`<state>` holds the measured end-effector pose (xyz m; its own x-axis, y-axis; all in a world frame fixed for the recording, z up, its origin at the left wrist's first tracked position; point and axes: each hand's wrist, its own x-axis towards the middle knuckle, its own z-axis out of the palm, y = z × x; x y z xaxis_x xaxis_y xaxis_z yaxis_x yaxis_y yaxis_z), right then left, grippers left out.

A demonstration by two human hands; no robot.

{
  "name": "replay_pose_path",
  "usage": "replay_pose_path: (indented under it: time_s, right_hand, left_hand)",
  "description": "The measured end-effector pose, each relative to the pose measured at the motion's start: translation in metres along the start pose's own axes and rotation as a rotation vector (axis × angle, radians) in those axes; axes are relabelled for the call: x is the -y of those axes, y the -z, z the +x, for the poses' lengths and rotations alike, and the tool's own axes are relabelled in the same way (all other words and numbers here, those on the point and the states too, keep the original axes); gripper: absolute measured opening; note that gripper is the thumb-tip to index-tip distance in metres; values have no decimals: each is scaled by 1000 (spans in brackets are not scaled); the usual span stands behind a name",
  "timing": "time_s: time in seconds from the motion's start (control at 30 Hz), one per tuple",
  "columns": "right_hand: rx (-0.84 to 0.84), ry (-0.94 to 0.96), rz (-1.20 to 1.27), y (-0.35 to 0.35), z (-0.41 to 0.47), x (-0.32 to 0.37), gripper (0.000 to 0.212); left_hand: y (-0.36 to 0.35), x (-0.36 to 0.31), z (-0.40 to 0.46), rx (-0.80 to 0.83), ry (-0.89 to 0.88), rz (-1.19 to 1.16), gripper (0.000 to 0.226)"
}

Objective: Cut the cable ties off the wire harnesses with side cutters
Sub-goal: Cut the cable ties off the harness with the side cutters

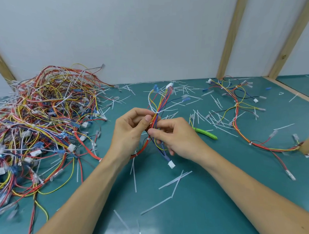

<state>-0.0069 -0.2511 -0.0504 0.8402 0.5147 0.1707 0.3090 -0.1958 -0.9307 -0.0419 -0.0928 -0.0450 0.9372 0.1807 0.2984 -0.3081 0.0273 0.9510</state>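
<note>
1. Left of the hands a big pile of wire harnesses [45,120] covers the surface [188,194].
2. The left hand [131,130] pinches one wire bundle [154,122] just below its white cable tie [157,113].
3. The right hand [175,135] pinches the same bundle lower down; its long axis runs away from the person.
4. The green side cutters [206,132] lie untouched just right of the right hand, which is the nearer one.

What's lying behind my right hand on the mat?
Green-handled side cutters lie on the teal mat just beyond the right hand, among cut tie strips. The hand covers their blade end.
</note>
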Motion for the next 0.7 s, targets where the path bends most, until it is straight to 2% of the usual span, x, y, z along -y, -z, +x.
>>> replay_pose_path:
  time_s: [0.17,0.27,0.33,0.4,0.5,0.57,0.7]
  right_hand:
    - [-96,-1,95,4,3,4,11]
    - [-151,18,106,10,6,4,19]
    - [-172,56,123,14,7,5,27]
    - [-181,87,154,17,8,6,31]
    - [-166,68,244,19,11,5,27]
    - [-152,62,297,20,11,5,27]
    - [-132,62,296,20,9,4,24]
  left_hand:
    - [-1,-2,2,57,-97,67,25]
    - [-1,-4,2,-157,-124,65,35]
    - [5,-4,5,-305,-186,145,34]
    - [10,-4,8,-353,-197,230,29]
    - [8,-2,7,-267,-83,264,17]
    - [5,-2,4,-191,-22,246,19]
    - [5,-7,0,-94,-47,230,12]
